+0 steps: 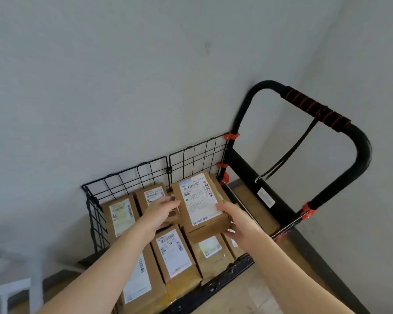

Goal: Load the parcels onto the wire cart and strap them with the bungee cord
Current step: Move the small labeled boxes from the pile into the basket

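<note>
**Top parcel held over the loaded cart**

A labelled cardboard parcel [200,200] sits on top of the other parcels [175,252] in the wire cart [145,175]. It lies at 10 o'clock from the right hand [235,222], which grips its near right corner with the thumb on the label and the fingers curled beneath. It lies at 2 o'clock from the left hand [161,211], whose nearly straight fingers touch its left edge. At 2 o'clock from the parcel, the bungee cord [288,152] hangs from the cart handle [315,109].

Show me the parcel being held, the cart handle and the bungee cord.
held parcel [199,198], head view, on its white label.
cart handle [362,143], head view, on its bare bend.
bungee cord [290,151], head view, on the hanging strands.
</note>
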A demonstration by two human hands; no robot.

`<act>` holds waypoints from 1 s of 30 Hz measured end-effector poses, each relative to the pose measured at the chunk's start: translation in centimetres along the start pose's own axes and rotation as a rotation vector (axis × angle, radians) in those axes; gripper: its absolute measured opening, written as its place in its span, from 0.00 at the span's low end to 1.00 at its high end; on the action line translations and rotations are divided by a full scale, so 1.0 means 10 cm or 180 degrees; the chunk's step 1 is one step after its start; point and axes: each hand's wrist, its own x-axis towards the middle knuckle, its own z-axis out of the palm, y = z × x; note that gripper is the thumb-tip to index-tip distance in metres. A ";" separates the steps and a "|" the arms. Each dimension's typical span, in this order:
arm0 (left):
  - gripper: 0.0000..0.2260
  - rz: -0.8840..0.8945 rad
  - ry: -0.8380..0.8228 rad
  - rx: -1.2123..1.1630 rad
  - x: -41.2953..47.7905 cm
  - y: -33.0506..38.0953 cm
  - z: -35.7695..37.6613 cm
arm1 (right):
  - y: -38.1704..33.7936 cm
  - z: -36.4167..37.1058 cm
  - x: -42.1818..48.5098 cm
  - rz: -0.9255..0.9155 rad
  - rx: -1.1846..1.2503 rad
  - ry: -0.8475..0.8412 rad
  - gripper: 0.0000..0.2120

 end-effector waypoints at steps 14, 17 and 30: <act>0.13 -0.0372 0.0271 0.0211 1.07 0.13 0.03 | -0.15 0.16 1.64 0.0504 -0.0428 -0.0162 0.28; 0.13 -0.0547 0.0377 0.0142 1.34 0.10 0.10 | -0.13 0.19 2.04 0.0665 -0.0576 -0.0352 0.31; 0.28 -0.0945 0.0610 0.0172 2.12 -0.34 0.34 | 0.15 0.29 3.06 0.0823 -0.1498 -0.0853 0.42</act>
